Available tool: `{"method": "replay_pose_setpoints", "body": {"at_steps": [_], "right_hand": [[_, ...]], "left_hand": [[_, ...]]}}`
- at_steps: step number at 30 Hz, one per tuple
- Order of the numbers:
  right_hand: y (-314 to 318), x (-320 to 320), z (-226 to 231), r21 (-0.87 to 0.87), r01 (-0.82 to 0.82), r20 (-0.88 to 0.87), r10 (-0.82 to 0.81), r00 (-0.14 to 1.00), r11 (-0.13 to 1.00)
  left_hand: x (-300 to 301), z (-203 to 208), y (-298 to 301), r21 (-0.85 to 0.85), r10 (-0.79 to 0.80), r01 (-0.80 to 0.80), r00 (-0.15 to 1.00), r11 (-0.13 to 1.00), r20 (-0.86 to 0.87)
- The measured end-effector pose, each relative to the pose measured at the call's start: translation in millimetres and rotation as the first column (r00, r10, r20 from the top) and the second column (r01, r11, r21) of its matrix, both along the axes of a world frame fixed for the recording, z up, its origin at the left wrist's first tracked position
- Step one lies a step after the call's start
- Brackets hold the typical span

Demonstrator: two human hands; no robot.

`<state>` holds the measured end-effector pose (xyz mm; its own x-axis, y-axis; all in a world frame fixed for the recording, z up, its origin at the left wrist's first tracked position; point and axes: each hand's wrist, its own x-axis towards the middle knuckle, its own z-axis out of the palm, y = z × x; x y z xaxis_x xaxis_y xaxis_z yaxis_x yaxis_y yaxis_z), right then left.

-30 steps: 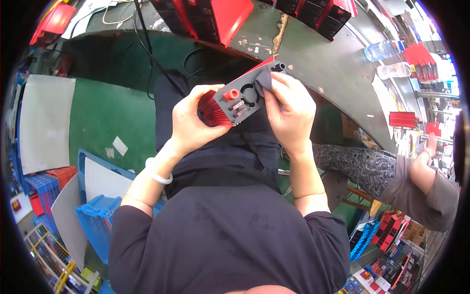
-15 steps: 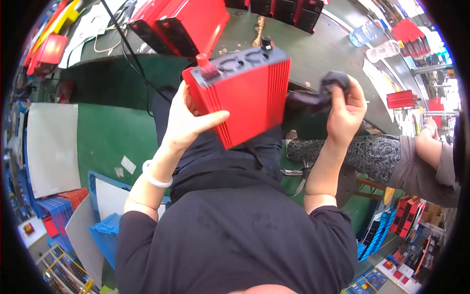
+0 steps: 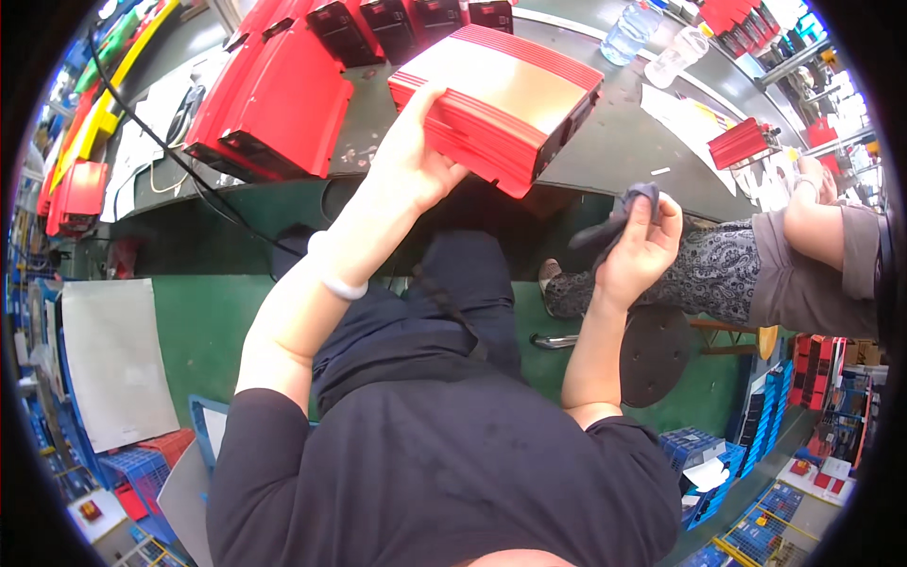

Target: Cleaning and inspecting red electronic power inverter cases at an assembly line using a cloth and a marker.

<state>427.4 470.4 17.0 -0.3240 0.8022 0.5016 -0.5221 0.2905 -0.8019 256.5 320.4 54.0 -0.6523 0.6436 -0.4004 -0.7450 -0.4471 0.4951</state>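
My left hand (image 3: pixel 420 156) grips the near left side of a red metal box (image 3: pixel 505 80) with ribbed edges and a black end panel. The box is held tilted above the workbench's front edge, its broad shiny face turned up. To the right and nearer my body, my right hand (image 3: pixel 642 250) pinches a dark cloth (image 3: pixel 614 222), which hangs off to the left of the fingers. The cloth is apart from the box.
Similar red boxes (image 3: pixel 283 104) stand on the workbench (image 3: pixel 624 142) at the left, with more behind them. Two clear bottles (image 3: pixel 631 33) are at the back right. A person in patterned trousers (image 3: pixel 709 265) sits at the right, near a round dark stool (image 3: pixel 655 354). A black cable (image 3: pixel 170 151) hangs at left.
The red box has moved up and away over the bench and turned, so its socketed end no longer shows. My right hand with the cloth has come lower and slightly left.
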Motion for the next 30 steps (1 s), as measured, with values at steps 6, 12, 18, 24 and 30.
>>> {"method": "replay_pose_setpoints", "body": {"at_steps": [6, 12, 18, 24, 30], "right_hand": [[-4.6, -21.7, -6.5, 0.553, 0.192, 0.131, -0.312, 0.941, 0.811], [7.5, -33.6, -32.7, 0.508, 0.100, 0.302, -0.285, 0.910, 0.856], [23.3, -42.4, -56.6, 0.224, 0.065, 0.191, -0.110, 0.975, 0.972], [62.9, -33.3, -51.0, 0.010, 0.014, 0.229, -0.016, 0.973, 1.000], [104.7, -20.0, -43.2, 0.067, 0.171, 0.387, -0.184, 0.904, 0.983]], "left_hand": [[-1.9, -19.5, 44.3, 0.030, 0.074, -0.078, 0.991, 0.997, 0.111], [8.6, -32.4, 66.5, 0.074, 0.063, -0.079, 0.980, 0.994, 0.188], [19.3, -17.7, 64.3, 0.061, 0.051, -0.057, 0.993, 0.997, 0.103], [5.8, -32.5, 61.1, 0.023, -0.221, 0.221, 0.975, 0.975, -0.006], [4.2, -35.9, 74.8, -0.086, -0.438, 0.433, 0.898, 0.897, -0.043]]}}
